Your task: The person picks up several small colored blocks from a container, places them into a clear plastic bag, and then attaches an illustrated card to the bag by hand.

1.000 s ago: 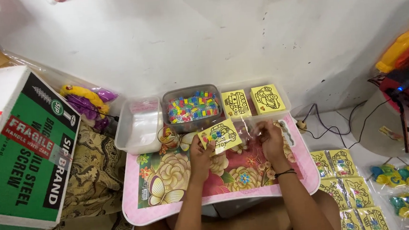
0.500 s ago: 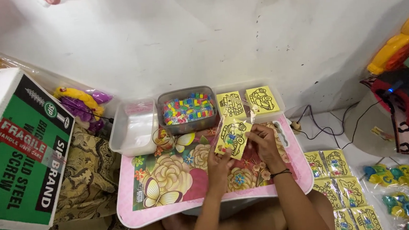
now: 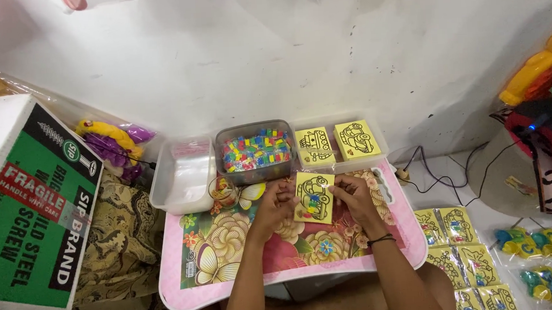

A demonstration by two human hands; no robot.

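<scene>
Both hands, left hand [image 3: 272,203] and right hand [image 3: 354,195], pinch the yellow picture card [image 3: 314,197] by its edges; holding it flat would keep it steady.

Two bare forearms are seen, with no sleeves reaching as far as the elbows. No rings, gloves or watch are worn on the left hand [image 3: 273,206]. A thin dark band is worn around the wrist of the right hand [image 3: 357,199], and bare knees are seen at the lower edge.
</scene>
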